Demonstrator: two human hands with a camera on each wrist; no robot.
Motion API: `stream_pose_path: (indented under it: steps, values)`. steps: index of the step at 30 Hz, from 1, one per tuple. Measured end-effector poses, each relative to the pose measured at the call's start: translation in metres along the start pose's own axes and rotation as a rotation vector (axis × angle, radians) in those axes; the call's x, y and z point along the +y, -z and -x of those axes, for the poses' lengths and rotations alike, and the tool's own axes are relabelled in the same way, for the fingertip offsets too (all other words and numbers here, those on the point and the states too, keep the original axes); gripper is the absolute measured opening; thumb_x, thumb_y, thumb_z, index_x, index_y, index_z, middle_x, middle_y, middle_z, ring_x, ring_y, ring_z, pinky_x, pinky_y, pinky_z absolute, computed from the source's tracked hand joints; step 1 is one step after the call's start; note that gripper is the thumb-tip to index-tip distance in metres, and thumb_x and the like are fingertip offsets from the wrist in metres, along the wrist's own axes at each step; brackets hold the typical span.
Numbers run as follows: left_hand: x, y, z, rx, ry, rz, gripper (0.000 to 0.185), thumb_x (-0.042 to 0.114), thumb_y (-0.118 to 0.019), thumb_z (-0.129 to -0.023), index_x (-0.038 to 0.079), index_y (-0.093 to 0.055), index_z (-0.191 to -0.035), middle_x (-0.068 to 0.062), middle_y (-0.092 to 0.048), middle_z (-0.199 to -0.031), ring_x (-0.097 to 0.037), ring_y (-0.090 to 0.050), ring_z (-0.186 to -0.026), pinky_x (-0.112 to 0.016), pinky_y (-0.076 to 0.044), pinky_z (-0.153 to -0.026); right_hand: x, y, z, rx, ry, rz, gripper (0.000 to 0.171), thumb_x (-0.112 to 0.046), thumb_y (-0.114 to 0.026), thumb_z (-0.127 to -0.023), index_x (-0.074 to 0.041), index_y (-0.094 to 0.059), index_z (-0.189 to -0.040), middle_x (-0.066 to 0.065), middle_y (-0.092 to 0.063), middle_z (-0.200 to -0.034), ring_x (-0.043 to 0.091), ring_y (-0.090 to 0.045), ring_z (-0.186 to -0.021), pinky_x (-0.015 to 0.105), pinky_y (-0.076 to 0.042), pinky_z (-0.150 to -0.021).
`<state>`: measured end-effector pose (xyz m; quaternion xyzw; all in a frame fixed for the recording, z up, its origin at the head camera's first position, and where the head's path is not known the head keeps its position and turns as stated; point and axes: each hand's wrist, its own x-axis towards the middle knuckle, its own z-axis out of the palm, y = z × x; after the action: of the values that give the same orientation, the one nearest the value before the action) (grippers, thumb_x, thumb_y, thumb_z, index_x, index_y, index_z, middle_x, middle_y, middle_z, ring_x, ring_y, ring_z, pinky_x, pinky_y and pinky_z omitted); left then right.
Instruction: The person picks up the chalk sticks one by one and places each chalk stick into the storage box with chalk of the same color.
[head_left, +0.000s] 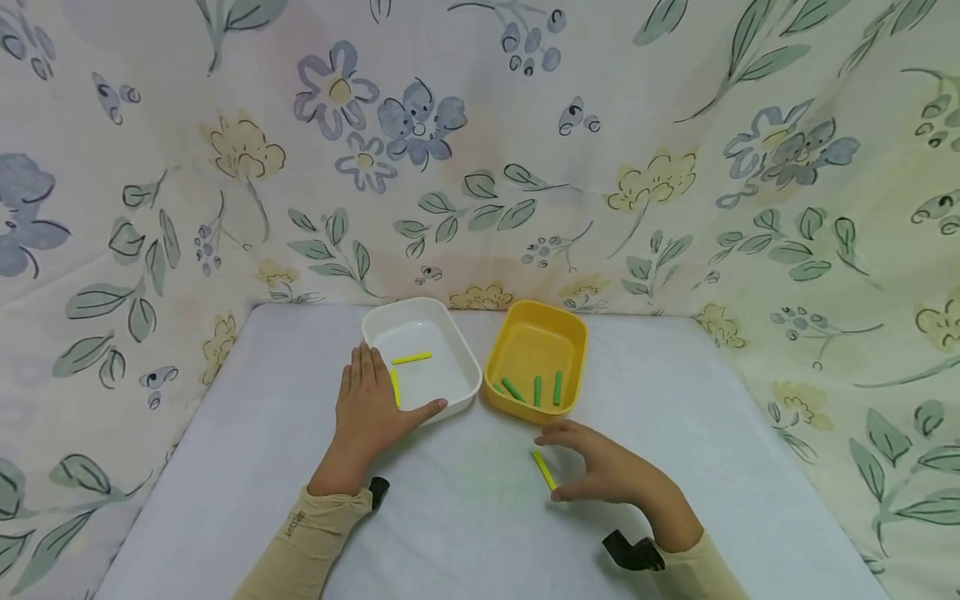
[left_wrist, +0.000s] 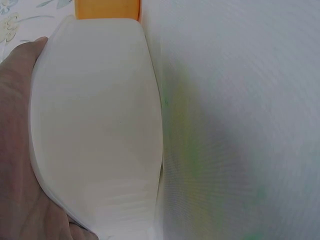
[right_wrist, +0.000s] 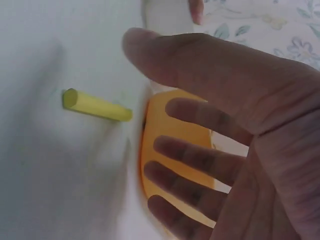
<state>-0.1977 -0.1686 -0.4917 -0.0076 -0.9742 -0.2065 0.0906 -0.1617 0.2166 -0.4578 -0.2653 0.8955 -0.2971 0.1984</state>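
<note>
My left hand rests across the near left rim of a white plastic tray, fingers straight and thumb stretched along the near side. Two yellow chalk sticks lie in that tray, one in full sight, the other partly behind my fingers. On the cloth lies a single yellow chalk stick. My right hand is beside it, thumb and fingers spread apart around it without gripping. The right wrist view shows a gap between this chalk and the thumb.
A yellow-orange tray stands right of the white one and holds several green chalk sticks. White cloth with faint green and yellow smudges covers the table. Floral fabric hangs behind and at both sides.
</note>
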Motion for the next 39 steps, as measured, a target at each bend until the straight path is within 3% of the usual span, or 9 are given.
stream_pose_path:
  steps: [13, 21, 39]
  values:
    - [0.001, 0.001, 0.000, -0.012, 0.003, -0.013, 0.151, 0.096, -0.061, -0.073, -0.016, -0.015, -0.162, -0.037, -0.010, -0.172, -0.052, -0.011, -0.162, -0.063, -0.018, -0.131, 0.008, -0.004, 0.006, -0.061, -0.093, 0.044, 0.085, -0.034, -0.098, -0.075, -0.023, -0.060, -0.150, 0.013, -0.041, -0.165, 0.044, -0.032, -0.156, 0.069, -0.038, -0.118]
    - [0.001, 0.003, 0.000, -0.024, 0.013, -0.007, 0.152, 0.097, -0.060, -0.073, -0.016, -0.013, -0.163, -0.037, -0.007, -0.173, -0.051, -0.009, -0.163, -0.063, -0.016, -0.131, 0.007, -0.006, 0.005, -0.056, -0.101, 0.062, 0.083, -0.032, -0.098, -0.076, -0.025, -0.060, -0.149, 0.013, -0.040, -0.165, 0.042, -0.034, -0.154, 0.069, -0.039, -0.117]
    - [0.000, 0.000, -0.001, -0.016, 0.011, -0.007, 0.151, 0.096, -0.061, -0.073, -0.015, -0.012, -0.163, -0.037, -0.009, -0.173, -0.051, -0.010, -0.163, -0.063, -0.017, -0.131, 0.007, -0.010, -0.006, -0.025, -0.036, 0.130, 0.079, -0.025, -0.098, -0.075, -0.028, -0.063, -0.146, 0.005, -0.049, -0.148, 0.030, -0.041, -0.140, 0.060, -0.045, -0.113]
